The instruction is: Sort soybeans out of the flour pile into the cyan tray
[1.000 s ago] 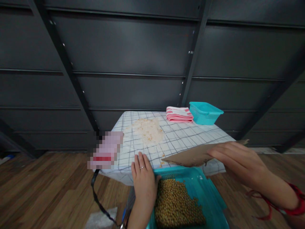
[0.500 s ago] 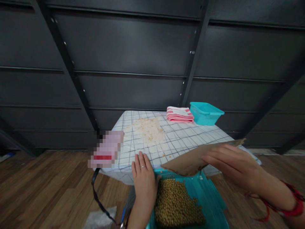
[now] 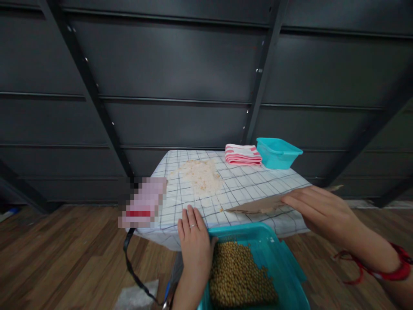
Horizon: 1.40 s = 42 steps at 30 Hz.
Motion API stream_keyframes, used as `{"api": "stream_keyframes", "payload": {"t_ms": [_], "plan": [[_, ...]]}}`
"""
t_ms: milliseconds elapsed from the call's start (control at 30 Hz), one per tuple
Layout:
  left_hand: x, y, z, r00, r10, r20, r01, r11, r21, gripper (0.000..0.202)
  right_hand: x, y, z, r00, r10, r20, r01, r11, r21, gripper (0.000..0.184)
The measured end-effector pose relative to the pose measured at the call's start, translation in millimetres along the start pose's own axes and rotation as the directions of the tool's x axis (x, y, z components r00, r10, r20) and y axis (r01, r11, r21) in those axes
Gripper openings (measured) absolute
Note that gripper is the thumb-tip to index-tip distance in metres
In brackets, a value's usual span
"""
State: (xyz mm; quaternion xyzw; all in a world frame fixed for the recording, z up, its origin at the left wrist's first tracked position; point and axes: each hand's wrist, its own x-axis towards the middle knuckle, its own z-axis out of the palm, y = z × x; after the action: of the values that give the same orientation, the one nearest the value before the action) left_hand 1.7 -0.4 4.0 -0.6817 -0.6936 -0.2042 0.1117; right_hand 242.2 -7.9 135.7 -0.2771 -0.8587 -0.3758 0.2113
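Right hand (image 3: pixel 319 213) grips the cardboard sheet (image 3: pixel 258 206); left hand (image 3: pixel 193 241) rests flat and open
We see the left hand palm-down on the table's near edge, thumb against the rim of the teal tub (image 3: pixel 238 227) that holds the beans (image 3: pixel 238 275); the right hand's fingers close over the sheet's right end, thumb hidden beneath. Half a second earlier the sheet sloped with its left tip over the tub; it now lies almost level just above the checked cloth (image 3: pixel 245 185), clear of the tub, which we judge ends that tipping pass. The left hand has not moved. Further out sit the pale crumb patch (image 3: pixel 201 174), a striped towel (image 3: pixel 242 155) and a small teal box (image 3: pixel 277 153)
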Motion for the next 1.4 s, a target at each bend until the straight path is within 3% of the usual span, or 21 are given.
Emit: {"api": "stream_keyframes", "payload": {"t_ms": [300,600,767,1000,1400], "plan": [[1,0,-1.9,1.000,0.000,0.006,0.000,1.000,0.013,0.067,0,-1,-2,1.000,-0.023,0.017,0.023,1.000,-0.019,0.035],[1,0,-0.1,1.000,-0.007,0.009,0.007,1.000,-0.001,0.070,1,-5,-26,0.998,-0.053,0.028,0.050,0.994,0.100,0.022],[2,0,-0.8,1.000,-0.006,0.009,0.007,1.000,-0.003,0.069,0,1,-7,0.998,-0.062,-0.030,0.063,0.996,0.059,0.024],[1,1,-3.2,1.000,-0.008,0.020,0.008,1.000,-0.004,0.069,8,0,17,0.995,-0.098,-0.002,0.098,0.994,-0.048,0.030],[0,2,-2.6,1.000,-0.003,0.008,0.003,1.000,0.013,0.069,10,-5,14,0.995,-0.093,0.037,0.091,0.994,0.056,0.023]]}}
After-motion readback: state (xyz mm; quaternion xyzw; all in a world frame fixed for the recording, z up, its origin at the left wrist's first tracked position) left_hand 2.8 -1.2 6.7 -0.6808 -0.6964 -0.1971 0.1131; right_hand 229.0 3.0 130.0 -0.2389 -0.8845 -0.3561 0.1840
